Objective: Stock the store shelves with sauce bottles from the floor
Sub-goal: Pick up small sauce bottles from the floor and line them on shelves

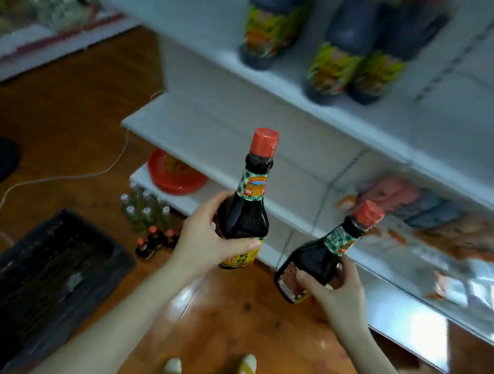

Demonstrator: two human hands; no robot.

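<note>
My left hand (208,236) grips a dark sauce bottle (245,212) with a red cap, held upright in front of the white shelves (214,127). My right hand (337,293) holds a second dark red-capped sauce bottle (319,257), tilted to the right with its cap toward the lower shelf. More small red-capped sauce bottles (156,239) stand on the wooden floor by the shelf base. Three large dark bottles (334,68) with yellow-green labels stand on the upper shelf.
A black plastic crate (40,278) lies on the floor at the left. Clear bottles (146,209) cluster beside the shelf foot. A red bowl (174,171) sits on a low shelf. Packaged goods (429,215) fill the lower right shelf. A white cable (52,179) trails across the floor.
</note>
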